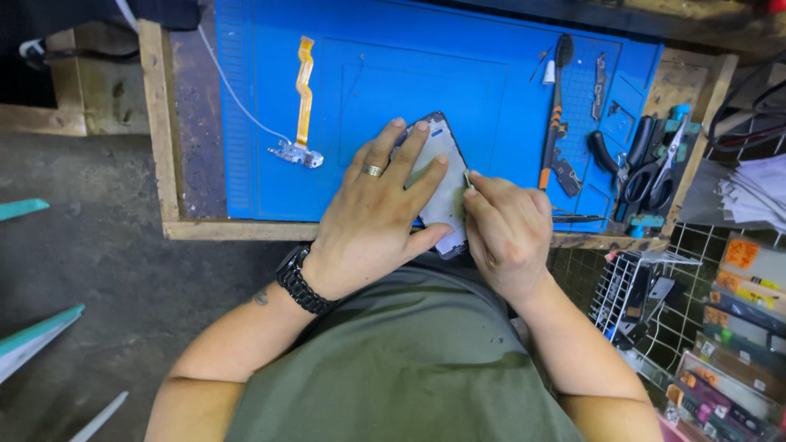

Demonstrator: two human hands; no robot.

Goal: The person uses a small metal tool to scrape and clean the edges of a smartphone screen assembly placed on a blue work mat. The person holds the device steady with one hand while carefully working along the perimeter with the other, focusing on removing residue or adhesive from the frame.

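A phone frame with a pale grey inner face lies tilted on the blue work mat at the table's near edge. My left hand, with a ring and a black wristwatch, lies flat on it, fingers spread and pressing it down. My right hand is closed at the frame's right edge, pinching a small thin tool or part against it; what it holds is too small to tell.
An orange flex cable with a small board lies on the mat's left part. A screwdriver, pliers and scissors sit at the mat's right. A wire rack and stacked small boxes stand to the right.
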